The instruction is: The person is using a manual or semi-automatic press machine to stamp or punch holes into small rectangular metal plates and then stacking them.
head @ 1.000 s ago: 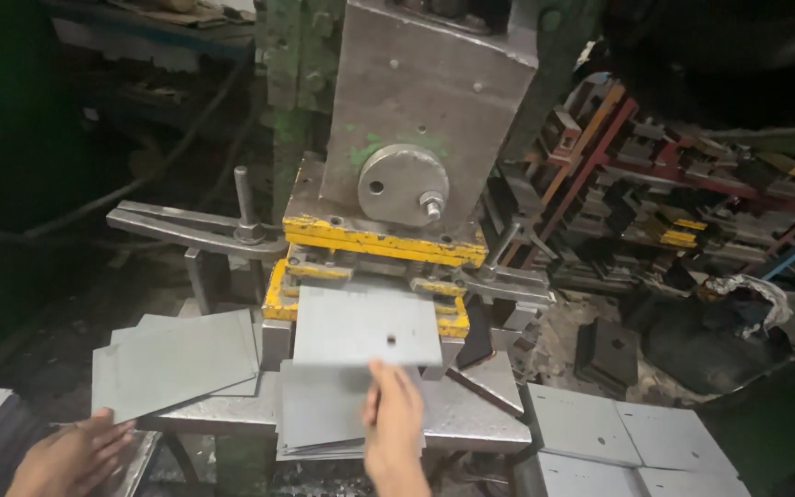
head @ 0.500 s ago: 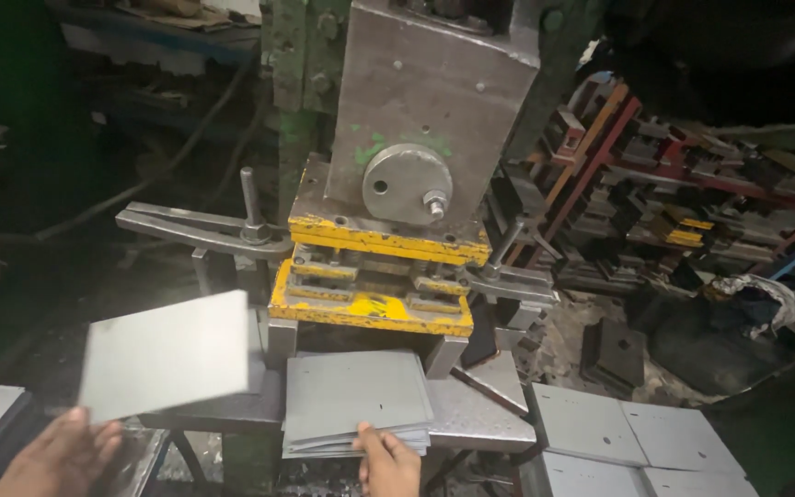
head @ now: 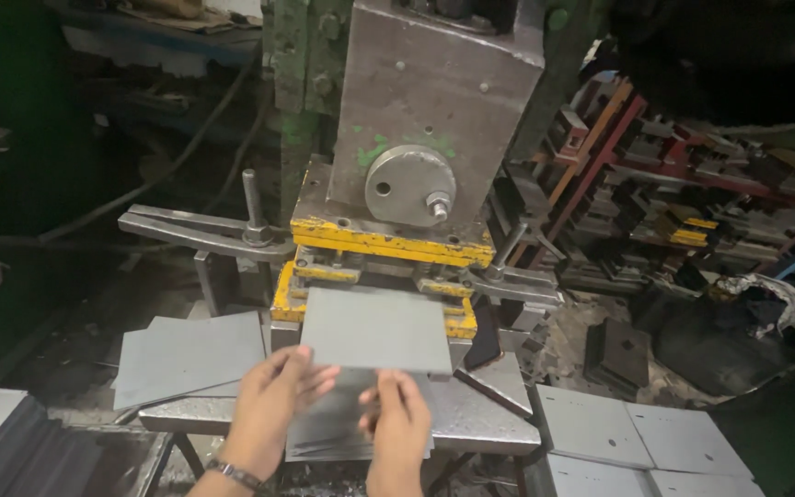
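Both hands hold one grey metal sheet (head: 375,329) by its near edge: the left hand (head: 273,405) grips the near left corner, the right hand (head: 399,419) pinches the near edge more to the right. The sheet hangs flat just before the yellow die (head: 388,247) of the press (head: 434,101), above a stack of sheets (head: 342,433) on the press table (head: 480,419). To do this well, I think the sheet should stay level and fingers remain at the near edge, outside the die.
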